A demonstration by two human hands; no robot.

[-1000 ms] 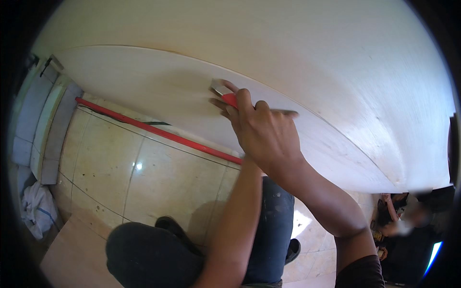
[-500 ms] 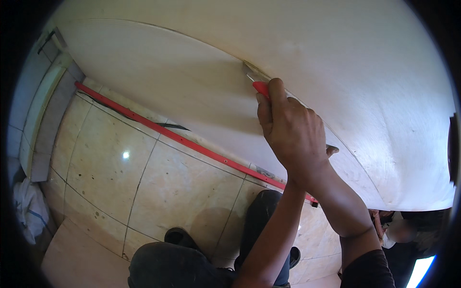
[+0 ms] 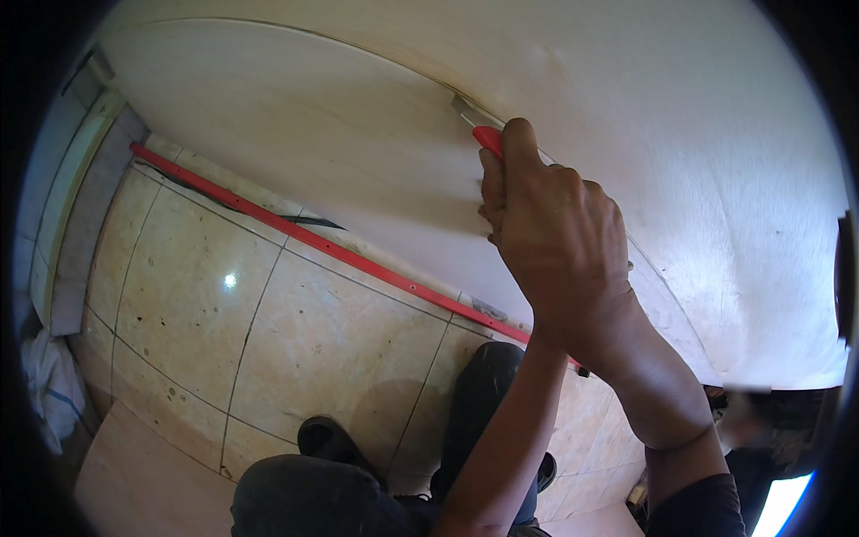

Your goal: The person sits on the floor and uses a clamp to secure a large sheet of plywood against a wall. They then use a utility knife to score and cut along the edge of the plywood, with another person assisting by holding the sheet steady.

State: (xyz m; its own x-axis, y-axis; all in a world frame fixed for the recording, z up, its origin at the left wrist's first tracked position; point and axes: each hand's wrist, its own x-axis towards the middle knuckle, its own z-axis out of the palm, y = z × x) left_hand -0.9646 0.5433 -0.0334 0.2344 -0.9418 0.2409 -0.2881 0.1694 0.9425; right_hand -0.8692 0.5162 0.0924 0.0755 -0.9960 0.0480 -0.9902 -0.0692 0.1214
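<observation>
Red-handled scraper: we see the scraper (image 3: 487, 139) against the pale panel (image 3: 295, 116), its flat metal blade (image 3: 468, 110) slanting up and left to the panel's long curved seam (image 3: 376, 56).
Writing: we cannot tell whether the handle bears any, since fingers cover most of it.
Right hand: we see the right hand (image 3: 568, 228) closed around the handle, back of the hand toward us, the index finger laid along the red part and the thumb beside it.
Left hand: we find the left hand (image 3: 630, 266) nearly all hidden behind the right one, its forearm (image 3: 510, 438) crossing below the right wrist; we cannot tell how far its fingers are open or what they hold.
Red bar: we see the bar (image 3: 340, 257) lying on the tiled floor (image 3: 188, 277) along the panel's bottom edge, a dark strip (image 3: 313, 222) partly behind it.
Knees: we see dark trousers (image 3: 313, 497) at the floor's near edge.
White cloth: we see a bundle (image 3: 52, 389) with a blue stripe by the floor's left edge.
</observation>
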